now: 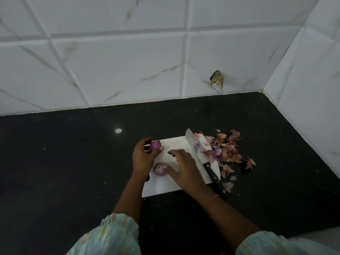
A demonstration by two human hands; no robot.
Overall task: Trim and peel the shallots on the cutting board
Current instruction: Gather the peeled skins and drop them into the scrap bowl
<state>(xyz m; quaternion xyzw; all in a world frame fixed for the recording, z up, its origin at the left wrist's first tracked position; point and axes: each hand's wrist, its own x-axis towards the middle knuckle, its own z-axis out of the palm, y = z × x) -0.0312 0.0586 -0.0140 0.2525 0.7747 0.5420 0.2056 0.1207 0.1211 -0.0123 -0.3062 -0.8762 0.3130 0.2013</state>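
1. Our fingers (158,150) on the left hand (143,157) curl around a peeled shallot (155,145) at the board's ten o'clock corner; the right hand (184,166) lies flat and spread on the cutting board (161,186), holding nothing.
2. A second shallot (160,169) sits at eight o'clock of the right hand.
3. The knife (202,159) rests at three o'clock, beside the skins (226,150).
4. We judge peeling nearly finished; next we check the held shallot for leftover skin.

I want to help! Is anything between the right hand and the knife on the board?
Nothing visible. The right hand lies flat on the cutting board, and the knife lies right beside it, with no shallot or peel between them.
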